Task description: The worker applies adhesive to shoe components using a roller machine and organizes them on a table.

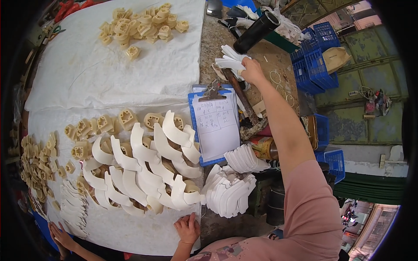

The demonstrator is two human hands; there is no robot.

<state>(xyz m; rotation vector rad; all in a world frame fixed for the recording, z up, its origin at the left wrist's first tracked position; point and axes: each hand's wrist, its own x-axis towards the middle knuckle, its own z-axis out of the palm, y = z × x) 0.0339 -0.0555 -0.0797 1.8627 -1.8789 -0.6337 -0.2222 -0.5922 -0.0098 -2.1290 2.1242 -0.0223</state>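
Observation:
My right hand (251, 71), at the end of my outstretched arm, closes on a small stack of white curved plastic pieces (230, 60) on the worn brown surface, just above a hammer (241, 95). My left hand (188, 228) rests on the white cloth near the front edge; its fingers are slightly bent and nothing shows in them. Beyond it, rows of white curved pieces (146, 180) lie overlapping on cream-coloured hollow plastic parts (105, 123). Two piles of white curved pieces (230, 191) sit to the right of these rows.
A clipboard (217, 130) with handwritten sheets lies mid-table. More cream parts (143, 24) are heaped at the far side and others (39, 165) at left. A black cylinder (257, 31) leans at the back. Another person's hands (61, 237) are at lower left. Blue crates (315, 61) stand right.

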